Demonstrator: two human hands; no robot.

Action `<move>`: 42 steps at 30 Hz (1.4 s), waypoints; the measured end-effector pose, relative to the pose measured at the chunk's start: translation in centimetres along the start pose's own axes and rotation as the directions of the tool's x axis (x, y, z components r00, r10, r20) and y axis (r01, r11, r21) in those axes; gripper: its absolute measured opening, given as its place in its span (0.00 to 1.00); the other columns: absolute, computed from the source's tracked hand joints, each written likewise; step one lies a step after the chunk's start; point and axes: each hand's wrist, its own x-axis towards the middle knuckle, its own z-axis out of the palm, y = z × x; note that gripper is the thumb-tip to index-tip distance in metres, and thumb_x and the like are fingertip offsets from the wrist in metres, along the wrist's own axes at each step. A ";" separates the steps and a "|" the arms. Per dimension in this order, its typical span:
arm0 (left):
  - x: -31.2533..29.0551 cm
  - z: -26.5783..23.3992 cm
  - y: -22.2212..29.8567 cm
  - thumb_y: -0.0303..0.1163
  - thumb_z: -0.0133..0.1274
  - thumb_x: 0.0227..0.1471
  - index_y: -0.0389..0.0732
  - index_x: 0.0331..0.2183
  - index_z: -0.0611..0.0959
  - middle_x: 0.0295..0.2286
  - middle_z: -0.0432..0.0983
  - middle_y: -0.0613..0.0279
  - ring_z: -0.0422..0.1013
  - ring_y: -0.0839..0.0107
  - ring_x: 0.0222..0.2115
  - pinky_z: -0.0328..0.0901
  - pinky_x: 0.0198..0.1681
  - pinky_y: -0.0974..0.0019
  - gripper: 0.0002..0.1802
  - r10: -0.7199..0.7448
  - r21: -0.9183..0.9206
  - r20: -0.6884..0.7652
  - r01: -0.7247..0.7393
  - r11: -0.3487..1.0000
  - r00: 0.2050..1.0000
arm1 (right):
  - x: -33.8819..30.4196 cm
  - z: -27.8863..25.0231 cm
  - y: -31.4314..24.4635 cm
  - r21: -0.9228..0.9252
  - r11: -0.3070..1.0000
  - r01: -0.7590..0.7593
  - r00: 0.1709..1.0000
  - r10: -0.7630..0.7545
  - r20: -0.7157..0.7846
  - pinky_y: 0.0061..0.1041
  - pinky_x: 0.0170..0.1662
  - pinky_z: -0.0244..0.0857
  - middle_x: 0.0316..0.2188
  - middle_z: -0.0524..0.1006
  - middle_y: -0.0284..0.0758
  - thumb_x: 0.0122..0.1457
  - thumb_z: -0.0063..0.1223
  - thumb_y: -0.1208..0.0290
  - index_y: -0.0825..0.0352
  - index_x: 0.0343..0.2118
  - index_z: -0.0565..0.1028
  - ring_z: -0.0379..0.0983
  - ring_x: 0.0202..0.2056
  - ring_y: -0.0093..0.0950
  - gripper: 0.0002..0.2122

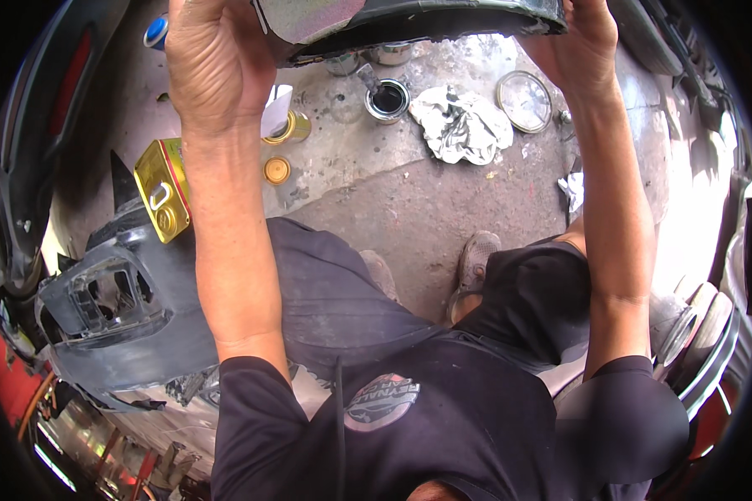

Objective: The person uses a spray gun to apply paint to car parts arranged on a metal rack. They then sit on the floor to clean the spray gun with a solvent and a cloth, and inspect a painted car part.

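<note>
Raised at the top edge of the head view is a curved black plastic car part (443, 23), with a greyish, glossy patch at its left end and a ragged lower edge. My left hand (220, 63) grips its left end, and my right hand (578, 50) grips the right end. The frame's top edge cuts off much of the part and some of my fingers. On the floor below it stands an open can (387, 101) of dark liquid. Beside that can lies a crumpled white cloth (462, 125).
A yellow rectangular tin (162, 190) stands by my left forearm, near a round yellow can (297, 128) and a small gold cap (276, 170). A clear round lid (524, 101) lies to the right. A grey-black bumper piece (117, 301) rests at my left.
</note>
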 end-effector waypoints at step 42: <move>-1.3 -0.3 -0.8 0.48 0.60 0.59 0.31 0.53 0.75 0.46 0.78 0.48 0.76 0.65 0.47 0.71 0.56 0.62 0.32 0.205 0.271 -0.074 -0.178 0.946 0.976 | -0.8 1.5 -0.3 -0.091 0.994 -0.057 0.990 0.044 -0.134 0.35 0.66 0.59 0.66 0.62 0.50 0.59 0.54 0.53 0.75 0.70 0.51 0.62 0.64 0.36 0.43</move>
